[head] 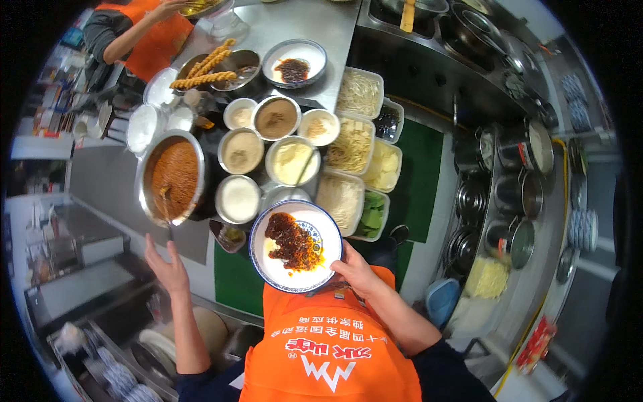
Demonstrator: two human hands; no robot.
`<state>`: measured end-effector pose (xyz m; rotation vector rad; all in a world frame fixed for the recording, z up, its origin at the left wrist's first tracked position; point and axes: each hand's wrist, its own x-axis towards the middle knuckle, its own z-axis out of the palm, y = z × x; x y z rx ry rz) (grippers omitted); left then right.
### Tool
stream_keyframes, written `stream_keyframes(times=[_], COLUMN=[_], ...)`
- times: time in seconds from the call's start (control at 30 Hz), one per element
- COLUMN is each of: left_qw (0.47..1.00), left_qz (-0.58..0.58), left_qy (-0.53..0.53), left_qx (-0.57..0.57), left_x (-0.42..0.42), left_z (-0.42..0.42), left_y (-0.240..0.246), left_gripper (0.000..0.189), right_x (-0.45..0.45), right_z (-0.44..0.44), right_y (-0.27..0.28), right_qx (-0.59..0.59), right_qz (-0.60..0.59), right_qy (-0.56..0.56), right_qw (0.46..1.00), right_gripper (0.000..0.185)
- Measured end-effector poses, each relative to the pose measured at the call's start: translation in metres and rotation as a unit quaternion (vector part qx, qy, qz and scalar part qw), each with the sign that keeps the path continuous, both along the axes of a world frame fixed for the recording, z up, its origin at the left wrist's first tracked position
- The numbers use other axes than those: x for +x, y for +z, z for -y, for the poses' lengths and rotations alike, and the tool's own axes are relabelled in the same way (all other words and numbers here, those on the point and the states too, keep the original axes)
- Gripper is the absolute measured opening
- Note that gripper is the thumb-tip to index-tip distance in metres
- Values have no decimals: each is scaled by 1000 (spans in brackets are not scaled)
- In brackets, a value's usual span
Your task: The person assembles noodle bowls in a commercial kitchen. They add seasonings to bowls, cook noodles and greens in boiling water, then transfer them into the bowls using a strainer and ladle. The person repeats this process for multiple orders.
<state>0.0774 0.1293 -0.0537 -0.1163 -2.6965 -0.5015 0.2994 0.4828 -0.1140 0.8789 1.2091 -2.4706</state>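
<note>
A blue-rimmed white bowl (331,241) is gripped at its right edge by my right hand (354,271); dark red chili oil with flakes (296,246) lies in it. To the left, my left hand (168,266) is raised with its fingers apart, just below the handle of a ladle (167,203). The ladle rests in a large metal bowl of reddish-brown sauce (176,176); whether my fingertips touch the handle I cannot tell. Between the two bowls stands a metal container of white granules (238,199). Tubs of brown powder (276,118) and pale yellow powder (294,161) are beyond.
Plastic boxes hold noodles (347,148), bean sprouts (359,93) and green leaves (371,213). Another patterned bowl (294,50) with dark sauce stands on the steel counter (334,20). Fried dough twists (203,79) lie across metal pots. A co-worker (145,37) is at the upper left.
</note>
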Motion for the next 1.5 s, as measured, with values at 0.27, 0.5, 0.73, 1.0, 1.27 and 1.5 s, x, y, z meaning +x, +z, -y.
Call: stream_keyframes(times=[0.27,0.5,0.73,1.0,1.27,1.5], left_qw=[966,894,753,566,593,618], left_qz=[112,277,374,207,187,206], left_qy=[-170,-178,-31,187,243,223], left_qx=[161,303,541,776,745,725], left_x=[71,74,29,-155,-290,-446], left_z=[-325,-476,-517,-544,-572,-575], left_y=[21,-30,-83,-141,-161,-168], left_gripper=[41,35,43,60,34,34], right_x=[106,75,-93,-327,-489,-548], right_z=[-268,-411,-468,-458,-442,-412], right_y=[-6,4,-18,-56,-86,-94], right_qx=[136,118,15,-68,-56,58], right_qz=[13,66,51,11,33,61], right_qy=[-65,-110,-92,-85,-98,-146], right_qw=[988,985,994,994,993,986], right_gripper=[55,54,56,56,55,49])
